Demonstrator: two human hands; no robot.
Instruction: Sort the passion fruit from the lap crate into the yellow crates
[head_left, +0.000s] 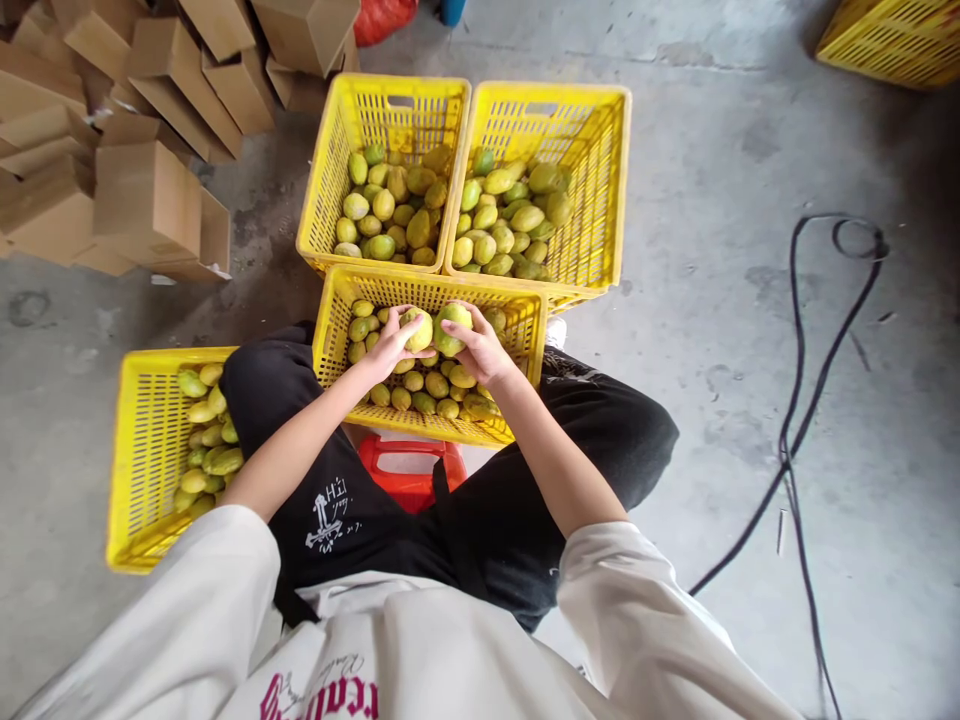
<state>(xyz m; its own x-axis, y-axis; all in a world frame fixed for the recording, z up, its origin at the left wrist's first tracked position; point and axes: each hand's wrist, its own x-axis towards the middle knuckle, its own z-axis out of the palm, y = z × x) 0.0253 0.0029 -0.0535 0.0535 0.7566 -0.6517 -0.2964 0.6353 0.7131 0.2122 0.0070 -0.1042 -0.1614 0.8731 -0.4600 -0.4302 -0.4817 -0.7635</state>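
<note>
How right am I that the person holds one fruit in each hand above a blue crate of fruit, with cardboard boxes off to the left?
One slip: the crate below the hands is yellow, not blue, as the head view shows. Otherwise yes: the left hand and right hand each hold one fruit, and cardboard boxes lie off to the left.

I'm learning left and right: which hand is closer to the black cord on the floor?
Right. The right hand, holding a fruit, is left of the black cord; the left hand, holding another fruit, is farther left.
</note>
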